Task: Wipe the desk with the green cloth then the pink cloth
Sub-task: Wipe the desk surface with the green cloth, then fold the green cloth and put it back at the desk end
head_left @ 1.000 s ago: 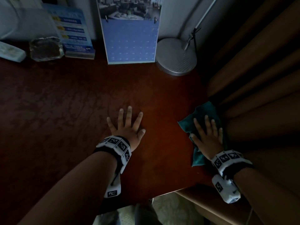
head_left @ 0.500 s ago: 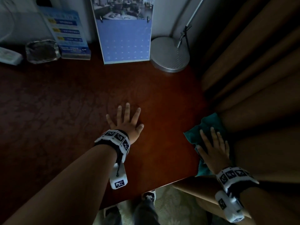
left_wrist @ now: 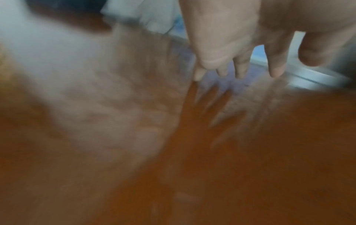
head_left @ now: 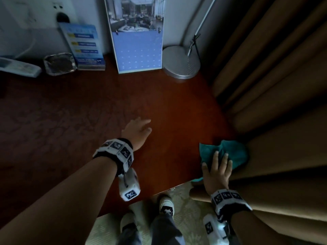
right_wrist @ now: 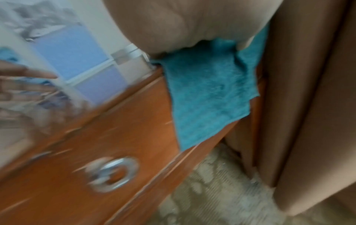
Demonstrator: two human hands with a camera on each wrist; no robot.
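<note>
The green cloth (head_left: 231, 152) lies bunched at the right front corner of the dark wooden desk (head_left: 88, 121), against the curtain. My right hand (head_left: 218, 165) presses flat on it with straight fingers. In the right wrist view the green cloth (right_wrist: 208, 91) hangs from under my palm over the desk's front edge. My left hand (head_left: 137, 129) is over the middle of the desk and holds nothing. In the left wrist view its fingers (left_wrist: 238, 68) hang straight just above the wood, over their shadow. No pink cloth is in view.
Along the back wall stand a blue calendar (head_left: 139, 50), a round lamp base (head_left: 182, 63), a brochure stand (head_left: 85, 48), a foil tray (head_left: 60, 63) and a remote (head_left: 19, 67). A tan curtain (head_left: 274, 103) borders the right side. A drawer ring handle (right_wrist: 113, 173) sits below the front edge.
My right hand has dragged the green cloth toward the front edge, where part now hangs over. My left hand, flat and spread on the desk before, has lifted with fingers drawn together.
</note>
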